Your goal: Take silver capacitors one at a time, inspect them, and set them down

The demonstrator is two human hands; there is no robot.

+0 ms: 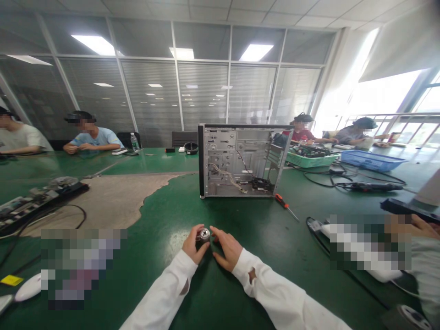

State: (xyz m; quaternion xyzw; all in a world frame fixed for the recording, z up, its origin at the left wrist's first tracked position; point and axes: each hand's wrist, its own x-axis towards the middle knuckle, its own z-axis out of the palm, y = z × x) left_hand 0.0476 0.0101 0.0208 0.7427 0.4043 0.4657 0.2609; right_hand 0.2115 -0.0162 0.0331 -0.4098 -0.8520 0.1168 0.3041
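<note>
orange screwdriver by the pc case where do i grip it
Take the orange handle from above with your right hand, coming from the near side: it lies flat on the green mat, thicker than the thin shaft, with the computer case behind.

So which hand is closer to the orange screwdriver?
Right. The right hand is nearer, down and to the left of the orange-handled screwdriver in the picture, not touching it. The left hand is farther away, on the other side of the right hand.
</note>
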